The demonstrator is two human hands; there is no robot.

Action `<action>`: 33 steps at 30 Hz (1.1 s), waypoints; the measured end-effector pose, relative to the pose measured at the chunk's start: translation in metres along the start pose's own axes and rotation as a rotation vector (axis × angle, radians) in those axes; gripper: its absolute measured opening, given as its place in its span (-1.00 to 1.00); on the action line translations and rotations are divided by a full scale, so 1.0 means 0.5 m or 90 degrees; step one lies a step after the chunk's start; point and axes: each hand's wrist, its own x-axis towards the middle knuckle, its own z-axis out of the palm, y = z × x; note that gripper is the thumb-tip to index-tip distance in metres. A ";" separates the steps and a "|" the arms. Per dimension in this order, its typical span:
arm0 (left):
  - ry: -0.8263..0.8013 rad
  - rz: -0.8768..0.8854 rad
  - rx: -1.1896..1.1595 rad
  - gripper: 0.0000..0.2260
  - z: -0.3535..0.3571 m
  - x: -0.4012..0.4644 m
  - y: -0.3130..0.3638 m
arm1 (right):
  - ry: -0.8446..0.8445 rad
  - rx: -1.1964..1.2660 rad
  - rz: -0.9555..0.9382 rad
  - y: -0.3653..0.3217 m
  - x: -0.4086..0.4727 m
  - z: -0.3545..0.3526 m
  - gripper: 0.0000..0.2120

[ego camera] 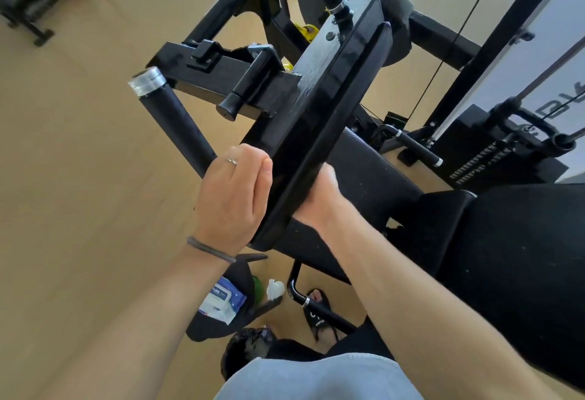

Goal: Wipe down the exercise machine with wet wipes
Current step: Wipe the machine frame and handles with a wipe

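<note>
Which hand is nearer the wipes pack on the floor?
Left. The left hand rests on the pad's near edge, above the wipes pack; the right hand is behind the pad, farther right.

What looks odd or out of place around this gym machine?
Nothing looks damaged. A wet wipes pack lies low on a black part of the machine beside a crumpled white wipe. No wipe shows in either hand on the pad.

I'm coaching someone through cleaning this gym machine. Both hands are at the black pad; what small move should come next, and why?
Probably slide the right hand along the far face of the black padded panel, toward its upper end. That hand is tucked behind the panel's lower end, its fingers hidden, while the left hand steadies the near face. No wipe is visible; the blue-and-white wipes packet lies below.
</note>
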 end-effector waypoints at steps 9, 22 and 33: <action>-0.055 -0.054 0.083 -0.74 0.063 0.126 0.032 | 0.038 0.073 -0.050 -0.205 0.035 -0.009 -0.30; -0.088 -0.097 0.152 -0.76 0.139 0.184 0.014 | -0.103 -0.002 0.082 -0.102 0.029 -0.025 -0.47; -0.097 -0.115 0.156 -0.78 0.135 0.188 0.016 | 0.052 0.094 -0.230 -0.422 0.125 0.000 -0.30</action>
